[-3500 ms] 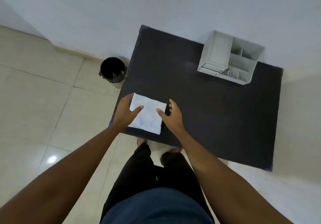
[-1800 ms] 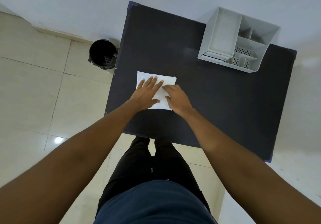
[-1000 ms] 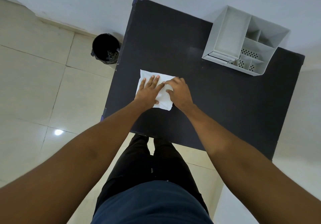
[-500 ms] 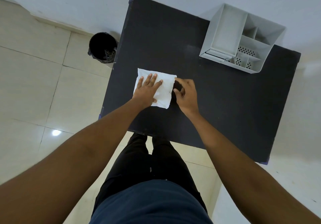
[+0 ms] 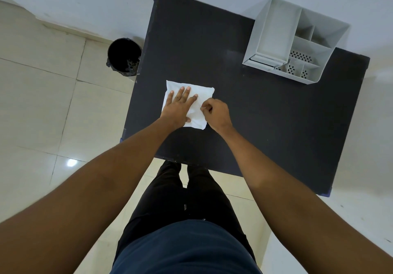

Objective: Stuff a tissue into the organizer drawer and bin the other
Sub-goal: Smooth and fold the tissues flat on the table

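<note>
Nearest the camera are the person's dark blue top and black trousers [image 5: 180, 190], seen from above, with the feet hidden under the near edge of the table. Both bare forearms reach forward over that edge.

The left hand [image 5: 177, 109] lies flat on the tissue [image 5: 201, 95], palm down, its fingers [image 5: 187, 92] straight and slightly spread, pressing the paper against the tabletop. The right hand [image 5: 217, 113] sits just beside it at the tissue's right edge, fingers curled in, with thumb and forefinger pinched together on the paper there. Whether the pinch holds a single layer or the whole stack cannot be told.

The tissue is white, roughly square and a little creased, and lies on the left part of the black table [image 5: 265, 114], near its front left side. Only one white patch shows; separate sheets cannot be made out.

Farther back, at the far right corner of the table, stands a grey organizer [image 5: 295, 39] against the white wall. It has a large open compartment on its left, smaller perforated ones on its right, and a drawer front [image 5: 263, 60] low at the near left side that looks closed.

On the tiled floor just left of the table stands a round bin [image 5: 124, 56] with a black liner.
</note>
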